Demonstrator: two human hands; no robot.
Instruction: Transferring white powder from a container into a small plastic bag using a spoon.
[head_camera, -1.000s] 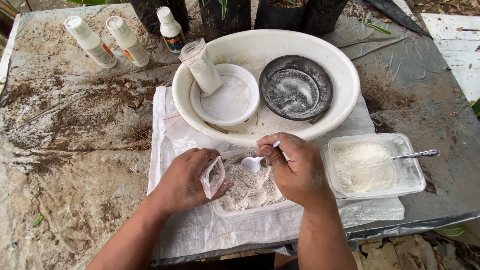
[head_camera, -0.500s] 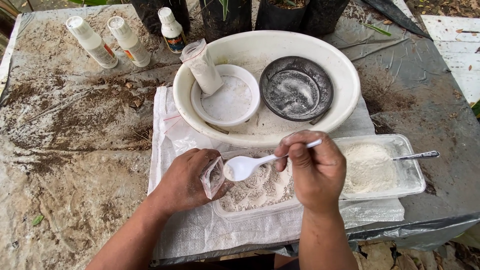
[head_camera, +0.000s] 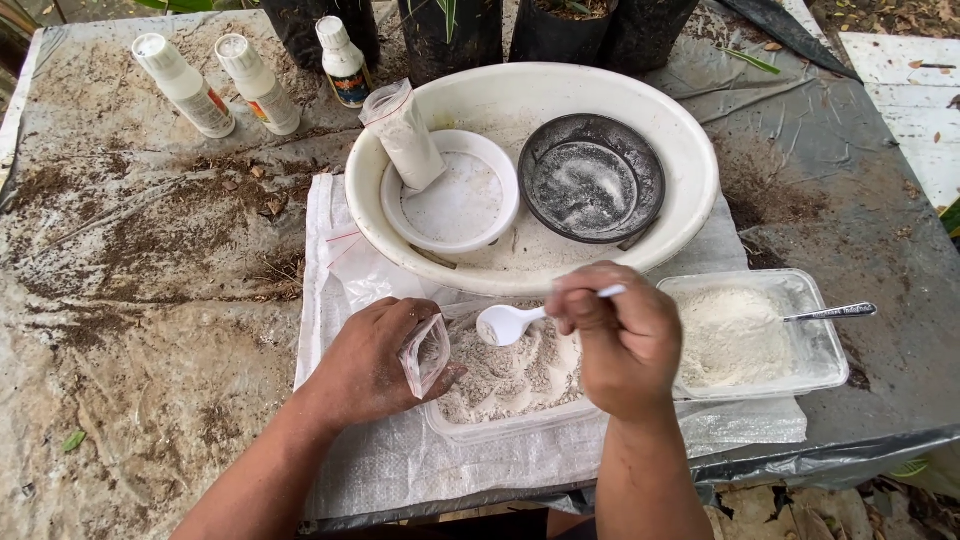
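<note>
While gripping a small clear bag (head_camera: 424, 352) with fingers clenched around its mouth, left hand (head_camera: 375, 362) rests at the near left edge of a clear tray of grey-white powder (head_camera: 505, 385). Right hand (head_camera: 620, 338) pinched shut on the handle of a white plastic spoon (head_camera: 510, 322), bowl of the spoon level and just beside the bag's opening, above the powder. Second clear tray (head_camera: 800, 330) just to the right, filled with finer white powder, metal spoon (head_camera: 830, 312) lying on its rim. Both trays set on a white woven sheet (head_camera: 380, 460) spread over a dirty tabletop (head_camera: 150, 300). Beyond the hands, big white basin (head_camera: 690, 170) holding a small white bowl (head_camera: 400, 215), a dark dish (head_camera: 592, 180) and a tied bag of powder (head_camera: 405, 135) leaning upright. Three white bottles (head_camera: 255, 85) standing at far left.
</note>
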